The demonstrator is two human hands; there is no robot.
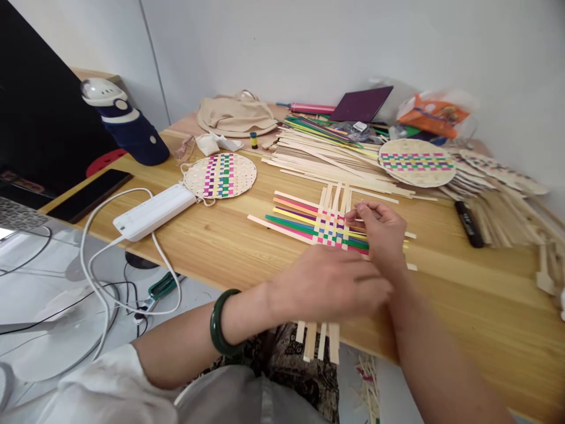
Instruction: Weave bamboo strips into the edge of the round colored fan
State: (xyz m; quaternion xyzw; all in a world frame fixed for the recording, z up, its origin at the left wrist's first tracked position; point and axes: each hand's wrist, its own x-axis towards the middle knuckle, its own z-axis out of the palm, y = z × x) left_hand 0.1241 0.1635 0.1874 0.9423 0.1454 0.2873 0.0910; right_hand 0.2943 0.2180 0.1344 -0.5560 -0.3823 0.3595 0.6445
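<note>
A half-woven mat point(329, 228) of coloured and plain bamboo strips lies on the wooden table point(212, 241). Its plain strips point(318, 340) hang over the table's near edge. My right hand point(383, 231) rests on the mat's right side, fingers curled and pinching at strips near the weave. My left hand point(329, 284), with a green bangle on the wrist, lies over the mat's near part, blurred, its fingers hidden behind the right wrist.
Two finished round woven mats point(220, 175) point(417, 161) lie further back, beside a pile of loose strips point(326, 154). A white power strip point(152, 211) with cables, a black phone point(90, 193), a navy bottle point(128, 126) and a black tool point(468, 222) also sit here.
</note>
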